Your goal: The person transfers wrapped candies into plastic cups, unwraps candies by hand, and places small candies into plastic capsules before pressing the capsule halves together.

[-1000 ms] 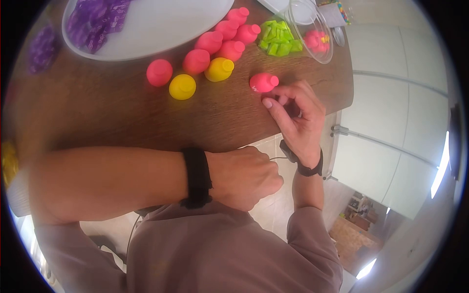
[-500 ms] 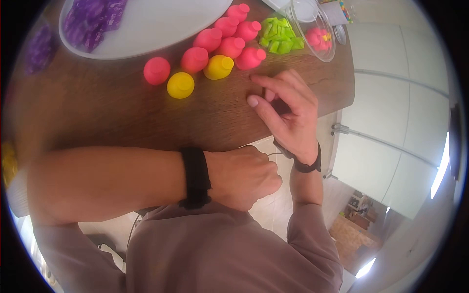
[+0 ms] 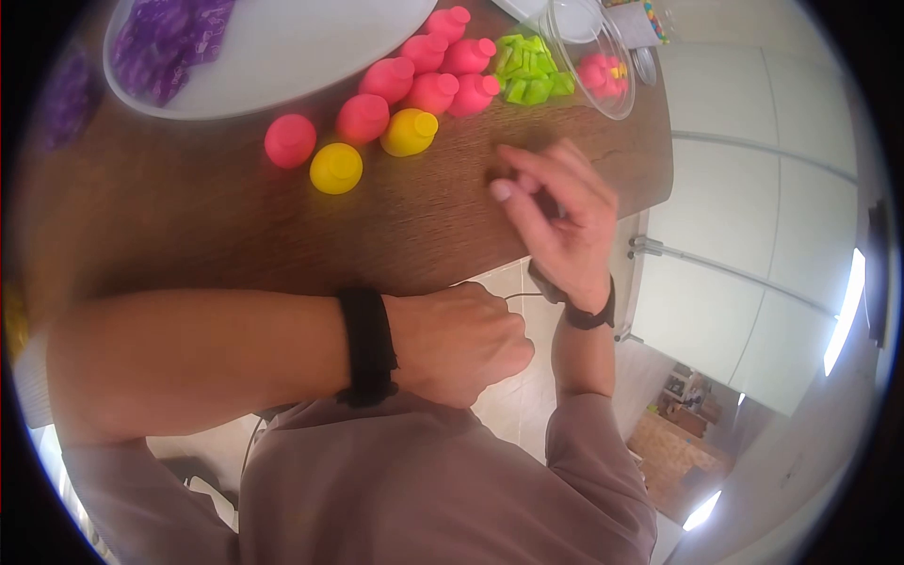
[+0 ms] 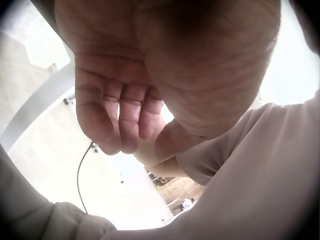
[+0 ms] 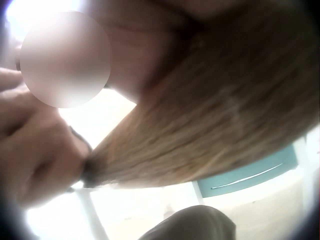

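Note:
Just over the table's front edge area my right hand (image 3: 563,212) hovers, thumb and fingers loosely bent with nothing between them. Beyond its fingertips stand several pink bulb-shaped bottles with short caps, the nearest pink bottle (image 3: 473,95) beside the green pieces. Two yellow bottles (image 3: 336,169) of the same shape stand in front of the pink ones. My left hand (image 3: 460,345) hangs before my body, below the table edge, and holds nothing. In the left wrist view its fingers (image 4: 131,117) are relaxed and slightly bent.
On the brown table (image 3: 226,221) a white oval tray (image 3: 282,71) holds purple wrapped pieces (image 3: 174,47). Green wrapped pieces (image 3: 532,71) lie right of the bottles, beside a clear plastic container (image 3: 617,105) with small pink and yellow things showing at it. White cabinets (image 3: 716,179) stand at right.
A pink bottle that was at my right fingertips now stands farther back left, against the other pink bottles. My right hand has let go and drawn slightly back. The left hand stays still.

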Demonstrator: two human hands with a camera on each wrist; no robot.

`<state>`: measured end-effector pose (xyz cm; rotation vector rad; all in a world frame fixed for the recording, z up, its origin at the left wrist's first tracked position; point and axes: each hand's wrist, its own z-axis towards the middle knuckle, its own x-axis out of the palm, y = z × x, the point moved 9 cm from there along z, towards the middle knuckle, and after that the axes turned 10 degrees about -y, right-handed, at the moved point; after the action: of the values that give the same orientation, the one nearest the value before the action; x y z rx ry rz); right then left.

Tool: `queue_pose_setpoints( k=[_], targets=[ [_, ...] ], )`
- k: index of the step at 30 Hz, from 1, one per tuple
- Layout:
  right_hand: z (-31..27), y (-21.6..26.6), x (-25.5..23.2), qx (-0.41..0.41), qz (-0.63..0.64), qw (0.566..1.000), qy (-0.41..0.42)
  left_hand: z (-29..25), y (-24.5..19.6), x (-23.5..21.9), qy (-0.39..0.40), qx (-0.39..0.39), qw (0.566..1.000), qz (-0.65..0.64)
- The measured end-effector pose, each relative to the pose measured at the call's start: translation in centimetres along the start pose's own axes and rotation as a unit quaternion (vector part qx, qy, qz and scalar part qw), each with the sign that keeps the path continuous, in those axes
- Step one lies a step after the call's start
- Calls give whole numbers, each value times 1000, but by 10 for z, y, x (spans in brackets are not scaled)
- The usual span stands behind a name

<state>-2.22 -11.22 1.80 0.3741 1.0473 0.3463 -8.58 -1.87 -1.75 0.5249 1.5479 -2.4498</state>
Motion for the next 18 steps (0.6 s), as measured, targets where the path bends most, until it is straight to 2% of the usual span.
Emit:
queue_pose_setpoints(
  k=[3, 4, 6, 9, 13, 16, 18],
  targets=[
    [-7, -35, -29, 79, -51, 993, -67, -1, 1, 3, 12, -6, 1000, 4],
    [-9, -47, -35, 77, -51, 993, -67, -1, 2, 4, 23, -11, 1000, 9],
    [-20, -92, -61, 237, -26, 953, -184, -1, 3, 6, 21, -10, 1000, 10],
    [-2, -92, -70, 211, -57, 956, -196, -1, 2, 6, 27, -8, 1000, 14],
    [0, -113, -54, 188, -96, 969, -127, 0, 2, 3, 35, -14, 999, 15],
    [-2, -99, -56, 146, -150, 964, -162, 2, 1, 2, 30, -12, 999, 11],
    [-1, -97, -56, 178, -131, 960, -174, 4, 0, -1, 39, -21, 999, 13]
  ],
)
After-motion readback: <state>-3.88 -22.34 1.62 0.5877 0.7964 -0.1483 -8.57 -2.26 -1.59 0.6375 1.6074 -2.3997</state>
